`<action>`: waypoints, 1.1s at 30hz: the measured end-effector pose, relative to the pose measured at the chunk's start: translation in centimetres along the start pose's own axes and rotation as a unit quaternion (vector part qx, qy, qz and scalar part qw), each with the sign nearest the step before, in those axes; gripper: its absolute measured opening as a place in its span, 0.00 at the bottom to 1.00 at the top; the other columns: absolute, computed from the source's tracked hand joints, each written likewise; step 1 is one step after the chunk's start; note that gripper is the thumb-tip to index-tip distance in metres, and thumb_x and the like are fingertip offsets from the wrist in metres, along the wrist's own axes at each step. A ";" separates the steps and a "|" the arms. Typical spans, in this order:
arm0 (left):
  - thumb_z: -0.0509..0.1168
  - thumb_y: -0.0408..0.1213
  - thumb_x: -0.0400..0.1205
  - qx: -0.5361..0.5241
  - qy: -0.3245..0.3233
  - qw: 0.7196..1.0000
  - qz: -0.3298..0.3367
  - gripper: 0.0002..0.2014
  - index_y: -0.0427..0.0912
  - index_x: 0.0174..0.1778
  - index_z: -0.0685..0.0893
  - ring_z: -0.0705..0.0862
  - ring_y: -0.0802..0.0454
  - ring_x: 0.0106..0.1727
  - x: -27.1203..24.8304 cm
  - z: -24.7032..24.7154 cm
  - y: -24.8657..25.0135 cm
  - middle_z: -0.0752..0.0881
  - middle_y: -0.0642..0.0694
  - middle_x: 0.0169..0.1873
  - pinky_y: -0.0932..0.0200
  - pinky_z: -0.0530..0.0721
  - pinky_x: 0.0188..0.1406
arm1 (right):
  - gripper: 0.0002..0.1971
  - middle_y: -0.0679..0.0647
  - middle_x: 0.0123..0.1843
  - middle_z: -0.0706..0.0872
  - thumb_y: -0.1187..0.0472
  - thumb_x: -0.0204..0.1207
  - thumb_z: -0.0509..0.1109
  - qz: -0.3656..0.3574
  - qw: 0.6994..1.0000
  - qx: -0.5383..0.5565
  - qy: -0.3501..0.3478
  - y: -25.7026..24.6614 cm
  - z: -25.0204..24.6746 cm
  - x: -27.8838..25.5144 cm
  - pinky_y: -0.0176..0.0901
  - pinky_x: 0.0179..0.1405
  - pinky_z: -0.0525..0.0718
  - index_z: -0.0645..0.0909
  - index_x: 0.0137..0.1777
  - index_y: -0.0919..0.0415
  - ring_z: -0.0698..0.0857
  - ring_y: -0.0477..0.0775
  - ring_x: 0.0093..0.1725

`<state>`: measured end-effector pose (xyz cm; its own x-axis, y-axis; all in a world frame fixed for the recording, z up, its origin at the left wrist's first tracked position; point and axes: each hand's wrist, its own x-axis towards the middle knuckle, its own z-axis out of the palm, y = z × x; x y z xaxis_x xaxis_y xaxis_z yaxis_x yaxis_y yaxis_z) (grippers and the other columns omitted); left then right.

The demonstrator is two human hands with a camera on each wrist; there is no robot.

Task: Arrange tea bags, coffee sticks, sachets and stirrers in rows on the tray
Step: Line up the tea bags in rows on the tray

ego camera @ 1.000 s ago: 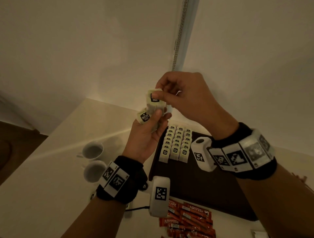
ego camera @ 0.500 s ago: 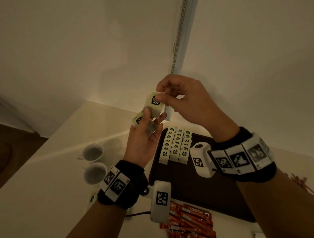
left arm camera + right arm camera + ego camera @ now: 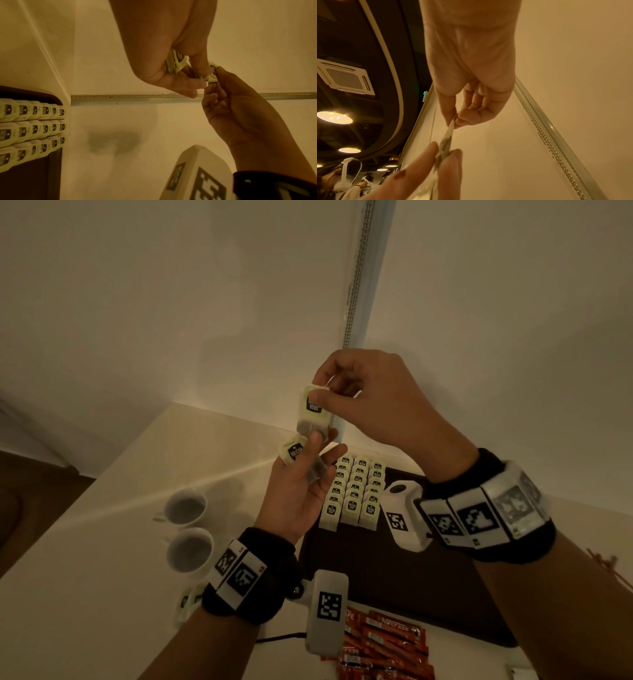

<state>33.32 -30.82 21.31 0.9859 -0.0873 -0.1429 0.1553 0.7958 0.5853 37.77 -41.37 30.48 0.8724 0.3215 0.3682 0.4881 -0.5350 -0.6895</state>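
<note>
upper tea bag (image 3: 313, 409) pinched between both hands (image 3: 371, 398), above tray (image 3: 394, 583)

I see bare dark tray (image 3: 404, 587) near half: open to reach | far end: three tea bag rows (image 3: 354, 491) block | left: two cups (image 3: 186, 525) | near edge: Nescafe sticks (image 3: 383, 642) crowd approach

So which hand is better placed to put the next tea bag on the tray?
Probably the right hand: it already pinches the upper tea bag at its top and hangs above the tray. The left hand holds another tea bag.
</note>
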 end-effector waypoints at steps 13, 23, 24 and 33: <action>0.52 0.63 0.81 0.014 0.112 0.993 -0.020 0.28 0.42 0.54 0.84 0.91 0.49 0.42 0.7 -6.7 2.0 0.91 0.43 0.43 0.64 0.88 0.34 | 0.04 0.49 0.43 0.86 0.63 0.77 0.70 0.199 0.968 -0.063 -0.139 13.4 3.1 -5.6 0.37 0.39 0.84 0.82 0.49 0.54 0.85 0.48 0.40; 0.49 0.62 0.83 0.052 0.116 0.991 -0.032 0.28 0.43 0.53 0.84 0.90 0.50 0.39 0.7 -7.3 2.0 0.91 0.43 0.42 0.64 0.87 0.31 | 0.08 0.58 0.59 0.84 0.63 0.79 0.67 0.321 0.918 -0.113 -0.205 22.5 10.2 -10.7 0.43 0.60 0.81 0.81 0.56 0.62 0.82 0.54 0.59; 0.48 0.62 0.83 0.056 0.118 0.991 -0.033 0.28 0.43 0.53 0.84 0.91 0.49 0.39 0.7 -7.3 1.9 0.91 0.43 0.42 0.64 0.87 0.31 | 0.07 0.59 0.58 0.84 0.65 0.79 0.67 0.323 0.922 -0.111 -0.182 22.8 10.5 -10.7 0.43 0.59 0.81 0.82 0.55 0.64 0.82 0.55 0.58; 0.42 0.64 0.84 0.060 0.115 0.991 -0.037 0.33 0.41 0.54 0.83 0.91 0.46 0.40 0.9 -7.6 2.0 0.91 0.40 0.42 0.62 0.88 0.31 | 0.06 0.61 0.56 0.85 0.68 0.78 0.67 0.320 0.930 -0.112 -0.143 24.1 11.9 -9.9 0.42 0.56 0.81 0.82 0.51 0.68 0.83 0.55 0.56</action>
<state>34.00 -24.71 16.29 0.9328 0.0070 -0.3603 0.2474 0.7146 0.6543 40.61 -48.18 2.79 0.9593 0.0586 -0.2764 -0.1085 -0.8268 -0.5520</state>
